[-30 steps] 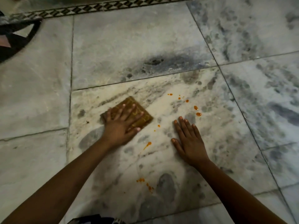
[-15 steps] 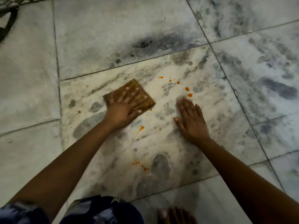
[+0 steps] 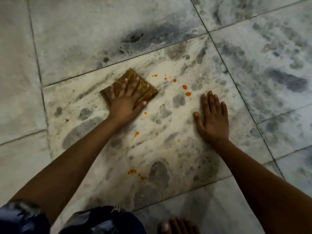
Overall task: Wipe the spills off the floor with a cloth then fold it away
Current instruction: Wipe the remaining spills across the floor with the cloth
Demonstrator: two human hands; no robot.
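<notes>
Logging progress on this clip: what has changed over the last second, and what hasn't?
The left hand pressing the folded cloth has slid it a little toward the orange drops, over the drops that lay just beside it. The view has tipped down, bringing a foot into sight. The right hand stays flat on the floor; most drops remain unwiped.

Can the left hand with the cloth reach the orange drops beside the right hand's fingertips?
Probably yes: the left hand presses the cloth flat, and only bare floor lies before those orange drops.
</notes>
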